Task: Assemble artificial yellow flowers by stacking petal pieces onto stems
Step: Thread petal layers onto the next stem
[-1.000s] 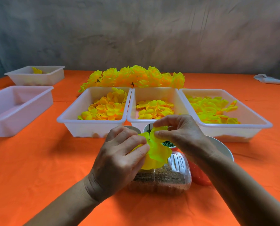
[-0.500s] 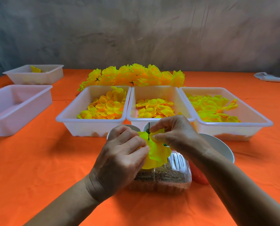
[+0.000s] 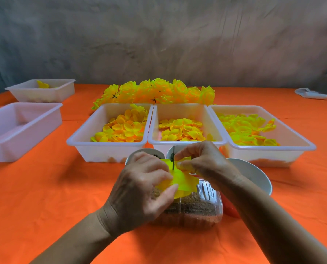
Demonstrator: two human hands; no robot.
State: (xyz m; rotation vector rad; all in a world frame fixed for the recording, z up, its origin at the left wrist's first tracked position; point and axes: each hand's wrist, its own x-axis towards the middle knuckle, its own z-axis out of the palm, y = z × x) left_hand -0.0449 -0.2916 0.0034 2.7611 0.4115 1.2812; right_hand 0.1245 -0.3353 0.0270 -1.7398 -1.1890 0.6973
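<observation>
A thin dark stem stands upright above a clear plastic container filled with brown grit. Yellow petal pieces are threaded on the stem. My left hand grips the lower petals from the left. From the right, my right hand pinches a smaller petal piece at the stem. Three white trays hold loose petals: left tray, middle tray, right tray. A heap of finished yellow flowers lies behind them.
Small white bowls sit just behind my hands, partly hidden. At the left are a large white tray and a farther one with a few petals. A white cloth lies at the far right on the orange tablecloth.
My right hand has pushed its petal piece down the stem, so more bare stem shows above it. My left hand keeps hold of the lower petals.
</observation>
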